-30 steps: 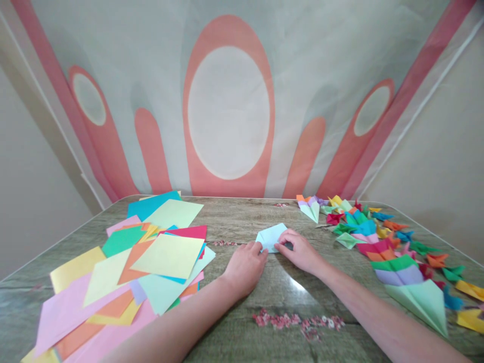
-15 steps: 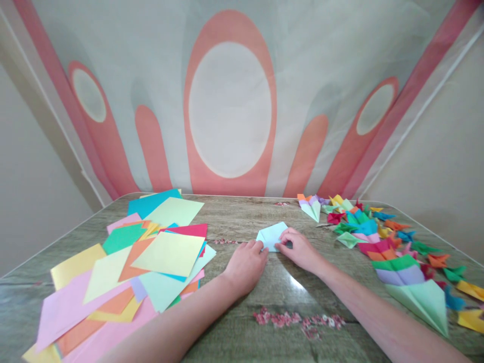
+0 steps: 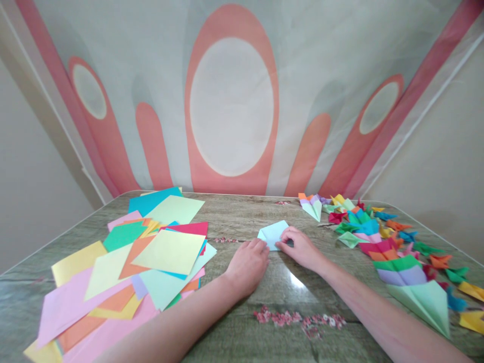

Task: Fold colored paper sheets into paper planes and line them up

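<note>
A small light blue sheet of folded paper [image 3: 273,235] lies on the table between my hands, with a crease and slanted upper corners showing. My left hand [image 3: 247,264] rests at its lower left edge, fingers together and curled, pressing on the paper; the fingertips are partly hidden. On the right edge, my right hand [image 3: 300,248] pinches the paper between thumb and bent forefinger.
Loose coloured paper sheets [image 3: 172,252] spread in a heap at left. Along the right lie folded paper planes [image 3: 423,302] and several small folded paper figures [image 3: 406,236]. The wood-patterned table [image 3: 234,322] carries printed pink flowers; a pink-and-grey patterned backdrop [image 3: 230,184] stands behind.
Both hands keep almost the same hold on the light blue paper. The whole view has shifted very slightly.
</note>
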